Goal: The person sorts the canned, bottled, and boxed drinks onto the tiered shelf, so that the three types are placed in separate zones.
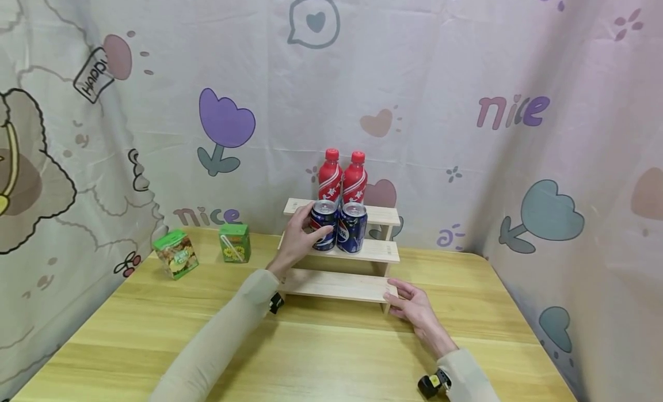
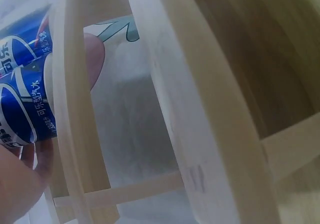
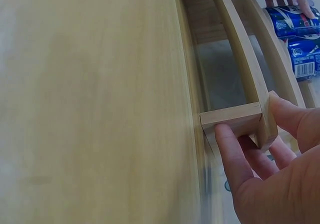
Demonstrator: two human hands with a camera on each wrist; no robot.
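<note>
Two blue soda cans, the left can [image 1: 323,226] and the right can [image 1: 352,229], stand side by side on the middle step of a three-tier wooden rack [image 1: 336,285]. My left hand [image 1: 297,241] holds the left can, thumb across its front and fingers around its far left side. In the left wrist view the curled fingers show beside the blue can [image 2: 32,101]. My right hand [image 1: 414,307] grips the right end of the lowest step. The right wrist view shows its thumb on top and fingers [image 3: 231,149] against the side support.
Two red-capped bottles [image 1: 330,174] stand on the top step behind the cans. On the table [image 1: 331,350] to the left are a green-topped box [image 1: 177,255] and a green drink carton [image 1: 235,243]. A printed curtain [image 1: 414,74] hangs behind and along both sides.
</note>
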